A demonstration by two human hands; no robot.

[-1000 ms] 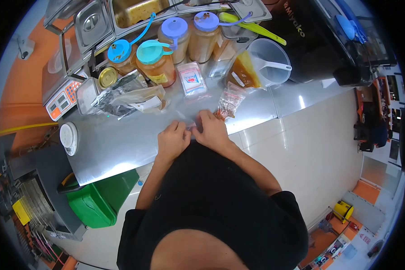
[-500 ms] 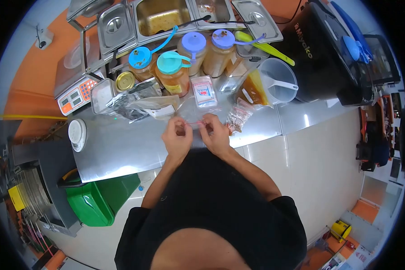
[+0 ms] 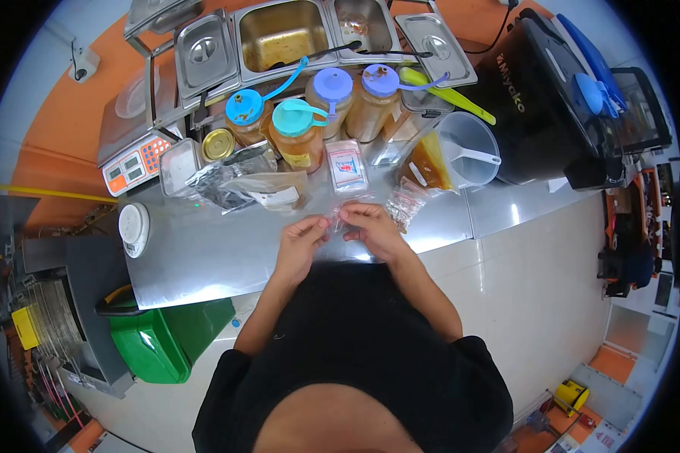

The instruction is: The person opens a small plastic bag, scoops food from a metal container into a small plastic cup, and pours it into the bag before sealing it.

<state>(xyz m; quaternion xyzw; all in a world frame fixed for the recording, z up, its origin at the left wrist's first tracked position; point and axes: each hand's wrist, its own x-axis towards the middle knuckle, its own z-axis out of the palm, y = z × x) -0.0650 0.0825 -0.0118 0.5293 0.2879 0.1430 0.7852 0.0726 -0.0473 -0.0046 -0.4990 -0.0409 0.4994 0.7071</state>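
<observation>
My left hand (image 3: 302, 241) and my right hand (image 3: 375, 229) meet over the front part of the steel counter (image 3: 204, 260). Between their fingertips is a small clear plastic bag (image 3: 335, 220), pinched from both sides. Just beyond it lies a pack of clear bags with a printed label (image 3: 346, 167). To the right of my right hand is a clear bag of small reddish packets (image 3: 406, 202). Left of the pack are a clear-fronted pouch (image 3: 279, 195) and a crumpled silver foil bag (image 3: 234, 177).
Lidded jars (image 3: 297, 136) stand behind, beside a clear measuring jug (image 3: 468, 155) and a brown pouch (image 3: 428, 162). A white scale (image 3: 134, 226) sits at the left, an orange-and-white scale (image 3: 137, 166) behind it. A black Miyako appliance (image 3: 536, 113) is at the right. Steel pans (image 3: 283, 38) line the back.
My fingertips have come closer together, and the small bag between them is now bunched rather than stretched. My right hand has turned inward. The camera view has shifted slightly.
</observation>
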